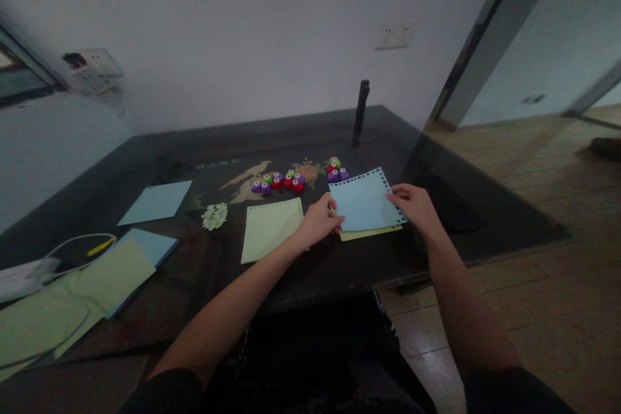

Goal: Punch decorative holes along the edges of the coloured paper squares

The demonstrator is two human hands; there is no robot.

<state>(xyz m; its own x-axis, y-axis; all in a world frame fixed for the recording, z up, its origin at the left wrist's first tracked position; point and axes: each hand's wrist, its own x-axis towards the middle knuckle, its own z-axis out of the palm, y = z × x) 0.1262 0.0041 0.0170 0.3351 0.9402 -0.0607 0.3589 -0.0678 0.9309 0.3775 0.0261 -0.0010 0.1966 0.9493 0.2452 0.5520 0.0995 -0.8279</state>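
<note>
pinching the blue sheet (363,199) at opposite edges, surely the safest hold, left hand (319,220) and right hand (414,204) have light, bendy-looking paper!

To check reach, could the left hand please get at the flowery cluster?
Likely yes, once the left hand releases the blue sheet; only a pale sheet lies between hand and flowery cluster.

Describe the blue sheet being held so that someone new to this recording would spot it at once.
On the dark table, find the pale green sheet near the front edge, then look just right of it. The blue sheet has dark holes along two edges. Unlike the blue sheet lying at left, it is held by the left grip and right grip.
</note>
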